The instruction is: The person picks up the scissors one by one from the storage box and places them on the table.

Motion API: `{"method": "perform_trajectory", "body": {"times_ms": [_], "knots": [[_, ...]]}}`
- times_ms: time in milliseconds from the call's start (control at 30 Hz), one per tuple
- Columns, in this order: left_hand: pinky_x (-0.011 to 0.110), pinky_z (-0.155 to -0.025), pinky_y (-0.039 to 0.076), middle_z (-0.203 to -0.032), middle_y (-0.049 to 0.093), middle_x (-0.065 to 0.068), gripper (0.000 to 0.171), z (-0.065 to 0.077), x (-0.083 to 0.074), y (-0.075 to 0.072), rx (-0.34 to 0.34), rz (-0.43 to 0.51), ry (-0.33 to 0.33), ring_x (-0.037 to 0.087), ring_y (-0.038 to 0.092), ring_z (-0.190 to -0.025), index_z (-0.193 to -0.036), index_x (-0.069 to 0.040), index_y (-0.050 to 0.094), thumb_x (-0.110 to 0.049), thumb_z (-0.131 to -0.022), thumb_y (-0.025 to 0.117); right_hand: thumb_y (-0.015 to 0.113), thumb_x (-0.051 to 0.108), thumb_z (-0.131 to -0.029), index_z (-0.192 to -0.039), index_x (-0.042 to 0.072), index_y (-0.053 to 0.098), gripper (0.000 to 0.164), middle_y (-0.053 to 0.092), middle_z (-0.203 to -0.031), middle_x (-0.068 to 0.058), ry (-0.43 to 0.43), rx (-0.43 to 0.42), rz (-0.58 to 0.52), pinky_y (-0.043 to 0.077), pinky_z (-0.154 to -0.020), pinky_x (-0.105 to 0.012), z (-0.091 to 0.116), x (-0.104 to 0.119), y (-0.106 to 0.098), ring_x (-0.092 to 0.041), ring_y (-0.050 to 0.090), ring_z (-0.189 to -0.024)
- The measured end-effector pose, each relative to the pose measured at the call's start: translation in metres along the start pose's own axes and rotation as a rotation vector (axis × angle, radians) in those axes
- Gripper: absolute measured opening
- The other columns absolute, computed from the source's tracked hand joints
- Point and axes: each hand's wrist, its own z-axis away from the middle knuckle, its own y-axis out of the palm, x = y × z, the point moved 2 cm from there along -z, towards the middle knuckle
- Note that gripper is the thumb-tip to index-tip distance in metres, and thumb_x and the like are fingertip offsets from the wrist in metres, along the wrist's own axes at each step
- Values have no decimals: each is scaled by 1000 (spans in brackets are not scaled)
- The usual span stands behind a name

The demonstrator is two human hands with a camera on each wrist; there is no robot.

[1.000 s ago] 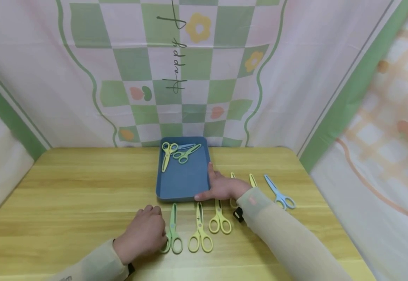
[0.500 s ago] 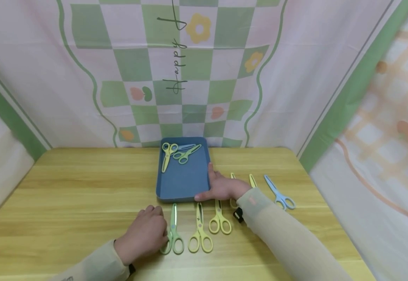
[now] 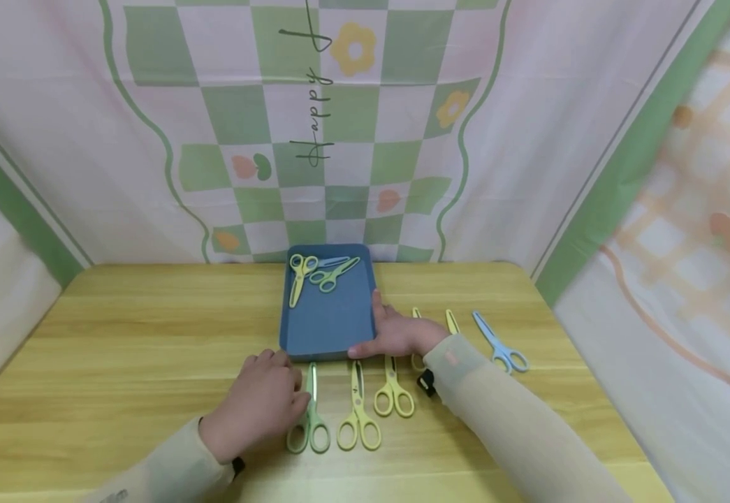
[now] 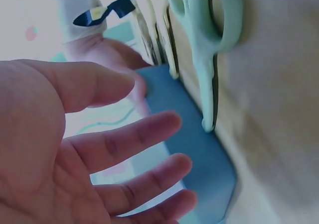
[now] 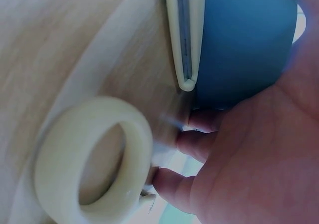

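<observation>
Scissors of pale green plastic with oval finger loops [image 4: 202, 45] are laid flat on the wood-grained tabletop [image 3: 119, 335], their tip pointed at the near wall of the shallow blue rectangular tray [image 3: 327, 332]. The left hand [image 3: 258, 402] is held just beside them, its fingers spread and slightly bent, with nothing gripped. The tray's near right corner is pressed by the right hand [image 3: 396, 335], thumb and forefinger set wide apart along its two edges.

To the right of the green pair, two pairs are laid in line: yellow looped plastic scissors [image 3: 358, 406] and a second yellow plastic pair [image 3: 392, 381].

By their look, the green scissors should be judged light, stiff and hard to break, though a little slick where the plastic is smooth. They would be best pinched at the narrow part around the pivot, where the weight is likely balanced; if they were lifted by one loop, the blades might be swung down or parted. Whether the dark strip within the blades is metal cannot be told from the blurred wrist views.
</observation>
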Motion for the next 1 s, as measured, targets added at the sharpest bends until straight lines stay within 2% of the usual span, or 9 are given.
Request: {"method": "perform_trajectory", "body": {"times_ms": [167, 333, 400, 500, 567, 633, 733, 833, 1000], "knots": [[49, -88, 43, -99, 64, 8, 26, -6, 2, -5, -66, -41, 24, 28, 57, -96, -99, -7, 76, -29, -91, 66, 69, 69, -80, -152, 8, -26, 134, -8, -162, -23, -6, -4, -5, 15, -117, -45, -1, 1, -1, -34, 2, -149], [56, -99, 39, -126, 62, 20, 44, -17, 7, -11, -96, -73, 31, 37, 53, -121, -115, 0, 72, -39, -95, 64, 68, 70, -80, -152, 9, -26, 134, -7, -162, -23, -1, -5, 9, 15, -117, -45, -1, 0, -1, -33, 3, -149], [59, -105, 35, -140, 53, 23, 59, -23, 10, -13, -75, -79, 26, 40, 45, -132, -126, 3, 65, -48, -97, 60, 68, 71, -80, -152, 9, -26, 134, -7, -162, -23, -2, -5, 10, 15, -117, -45, -1, 0, -1, -34, 3, -149], [59, -112, 24, -156, 32, 23, 80, -37, 19, -13, -20, -71, 19, 40, 27, -144, -144, 6, 47, -60, -99, 49, 68, 71, -80, -152, 7, -26, 134, -7, -162, -24, -8, 0, 2, 15, -117, -46, -1, 1, 0, -34, 3, -149], [57, -115, 14, -162, 17, 19, 89, -50, 27, -11, 21, -47, 9, 36, 13, -148, -152, 5, 32, -65, -99, 42, 68, 71, -80, -152, 7, -26, 135, -7, -161, -25, -12, 4, -7, 15, -117, -46, -1, 1, 1, -35, 3, -148], [57, -116, 9, -164, 9, 18, 93, -63, 35, -8, 44, -30, 10, 34, 4, -150, -155, 5, 24, -67, -98, 39, 68, 71, -79, -152, 8, -26, 135, -7, -162, -24, -8, 6, -10, 16, -117, -46, -1, 1, 1, -35, 3, -148], [57, -116, 5, -164, 4, 18, 93, -83, 49, -3, 75, -32, 11, 34, -2, -150, -156, 4, 18, -66, -98, 39, 68, 72, -79, -152, 8, -27, 135, -6, -162, -24, -4, 2, -5, 16, -117, -47, -1, 0, 1, -35, 4, -148], [58, -116, 4, -164, 4, 19, 91, -102, 60, 0, 116, -57, 13, 35, -1, -150, -157, 2, 16, -64, -99, 39, 68, 72, -79, -152, 8, -27, 136, -6, -162, -24, -8, -2, -4, 16, -117, -47, -1, -1, 1, -36, 4, -148], [57, -116, 1, -165, 2, 18, 92, -125, 74, 1, 196, -75, 17, 34, -2, -150, -158, 1, 12, -66, -99, 35, 68, 73, -78, -151, 9, -27, 136, -7, -162, -24, -9, 0, -9, 15, -117, -47, -1, -1, 1, -35, 3, -148]]}}
